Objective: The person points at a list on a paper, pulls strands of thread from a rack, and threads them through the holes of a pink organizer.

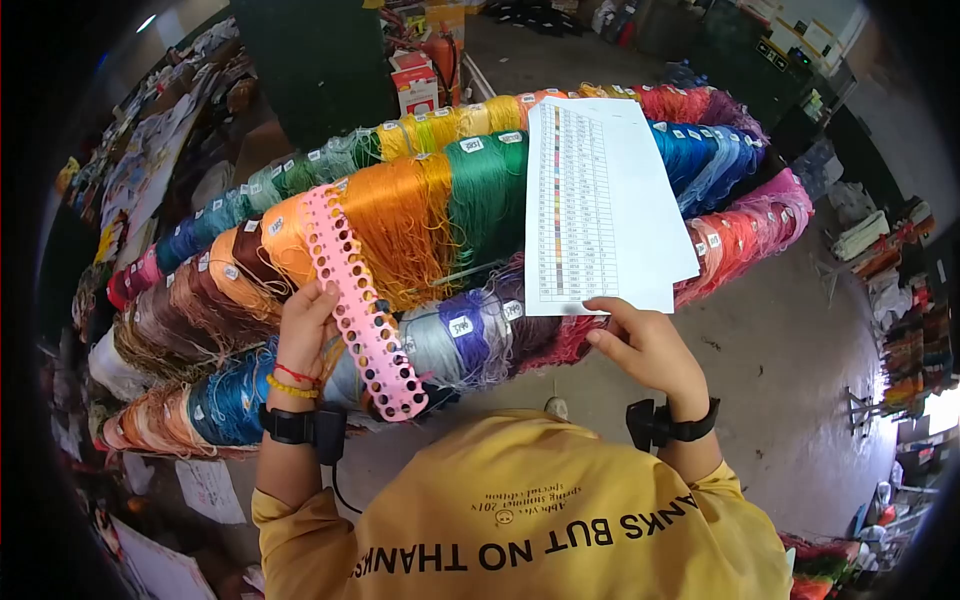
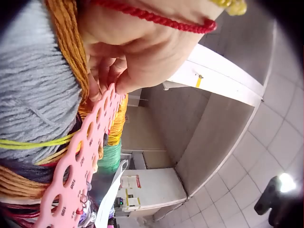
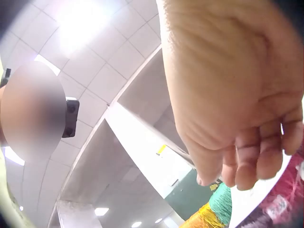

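Observation:
My left hand (image 1: 308, 325) pinches the edge of a long pink strip (image 1: 357, 300) with rows of round holes and printed numbers. In the left wrist view the thumb and fingertips meet at the strip's edge, with bits of thread showing through some holes. The strip slants across rolls of coloured thread. White paper sheets (image 1: 640, 200), the top one printed with a table and a column of colour swatches, lie over the rolls on the right. At their lower edge is my right hand (image 1: 655, 352), index fingertip touching the paper and the other fingers loosely bent.
Three long rows of thread hanks run side by side, with orange (image 1: 395, 225), green (image 1: 490, 190) and grey (image 1: 425, 345) ones bearing small white labels. Behind them stand a dark green cabinet (image 1: 310, 70) and a red-and-white box (image 1: 414, 85). Cluttered shelves line the right side.

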`<act>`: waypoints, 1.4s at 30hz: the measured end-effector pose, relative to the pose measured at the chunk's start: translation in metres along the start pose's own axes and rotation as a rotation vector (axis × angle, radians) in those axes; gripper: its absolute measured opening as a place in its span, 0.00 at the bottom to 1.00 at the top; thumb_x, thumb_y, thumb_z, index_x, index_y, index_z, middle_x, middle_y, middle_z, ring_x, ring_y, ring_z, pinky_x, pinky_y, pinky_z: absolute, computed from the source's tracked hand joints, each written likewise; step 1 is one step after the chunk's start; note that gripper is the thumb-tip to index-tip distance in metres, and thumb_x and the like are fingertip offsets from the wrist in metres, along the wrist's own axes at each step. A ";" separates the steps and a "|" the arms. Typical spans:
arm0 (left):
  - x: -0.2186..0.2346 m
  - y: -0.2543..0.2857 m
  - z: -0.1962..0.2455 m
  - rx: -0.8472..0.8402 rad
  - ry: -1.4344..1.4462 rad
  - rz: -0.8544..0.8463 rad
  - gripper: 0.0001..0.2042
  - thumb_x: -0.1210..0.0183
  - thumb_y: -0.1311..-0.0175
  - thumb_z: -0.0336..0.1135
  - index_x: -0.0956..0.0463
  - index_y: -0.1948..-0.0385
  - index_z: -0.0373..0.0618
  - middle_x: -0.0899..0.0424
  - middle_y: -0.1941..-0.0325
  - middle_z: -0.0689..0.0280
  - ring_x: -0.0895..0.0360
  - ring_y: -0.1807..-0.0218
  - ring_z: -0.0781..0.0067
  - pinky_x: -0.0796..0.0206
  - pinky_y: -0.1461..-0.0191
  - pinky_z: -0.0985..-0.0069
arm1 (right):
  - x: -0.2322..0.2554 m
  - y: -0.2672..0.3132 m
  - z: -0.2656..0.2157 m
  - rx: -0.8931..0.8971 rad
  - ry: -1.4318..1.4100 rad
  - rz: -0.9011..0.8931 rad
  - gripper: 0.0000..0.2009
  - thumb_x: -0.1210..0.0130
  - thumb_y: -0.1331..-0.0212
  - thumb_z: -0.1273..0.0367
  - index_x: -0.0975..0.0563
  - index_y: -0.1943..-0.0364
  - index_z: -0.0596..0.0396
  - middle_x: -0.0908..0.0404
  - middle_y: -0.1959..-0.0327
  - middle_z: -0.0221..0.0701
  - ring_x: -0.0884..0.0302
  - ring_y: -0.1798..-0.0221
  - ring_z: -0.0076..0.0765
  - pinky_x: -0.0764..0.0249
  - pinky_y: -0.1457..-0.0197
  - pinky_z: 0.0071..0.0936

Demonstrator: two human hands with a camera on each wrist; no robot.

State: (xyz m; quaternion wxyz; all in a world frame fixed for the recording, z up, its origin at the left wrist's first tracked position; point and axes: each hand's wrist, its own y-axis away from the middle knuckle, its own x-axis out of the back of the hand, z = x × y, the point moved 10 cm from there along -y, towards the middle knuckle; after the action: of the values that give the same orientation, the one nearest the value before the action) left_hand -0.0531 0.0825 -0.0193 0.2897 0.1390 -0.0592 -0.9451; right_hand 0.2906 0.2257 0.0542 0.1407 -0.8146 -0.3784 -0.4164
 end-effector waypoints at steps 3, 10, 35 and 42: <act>-0.008 0.002 0.004 -0.039 0.017 0.040 0.07 0.49 0.35 0.31 0.28 0.64 0.36 0.21 0.67 0.66 0.23 0.68 0.81 0.28 0.64 0.82 | 0.006 -0.012 -0.005 0.107 0.174 -0.021 0.23 0.45 0.46 0.60 0.31 0.47 0.52 0.21 0.76 0.43 0.23 0.71 0.50 0.29 0.69 0.39; 0.007 -0.001 0.002 -0.077 0.060 0.124 0.06 0.49 0.35 0.32 0.27 0.66 0.38 0.21 0.68 0.67 0.24 0.69 0.82 0.28 0.66 0.83 | -0.002 -0.035 -0.005 0.198 0.313 -0.141 0.26 0.47 0.45 0.58 0.36 0.42 0.51 0.22 0.77 0.43 0.23 0.74 0.51 0.30 0.71 0.42; 0.007 0.002 0.006 -0.105 0.103 0.170 0.04 0.50 0.35 0.28 0.28 0.66 0.38 0.22 0.68 0.67 0.24 0.68 0.80 0.29 0.62 0.83 | 0.011 -0.042 0.024 0.127 0.336 -0.125 0.28 0.47 0.45 0.57 0.38 0.41 0.53 0.23 0.77 0.45 0.24 0.72 0.54 0.30 0.69 0.43; 0.020 0.031 0.034 -0.210 0.208 0.148 0.06 0.53 0.34 0.28 0.29 0.64 0.35 0.21 0.63 0.62 0.22 0.63 0.76 0.28 0.58 0.80 | 0.013 -0.042 0.012 0.177 0.367 -0.053 0.27 0.47 0.45 0.55 0.35 0.44 0.56 0.23 0.80 0.44 0.24 0.75 0.51 0.30 0.72 0.41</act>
State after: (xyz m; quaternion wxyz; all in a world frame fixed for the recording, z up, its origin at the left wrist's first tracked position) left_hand -0.0630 0.0466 0.0146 0.3760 0.2001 0.0602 -0.9028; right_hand 0.2714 0.2677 0.0536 0.2676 -0.6994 -0.4027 -0.5264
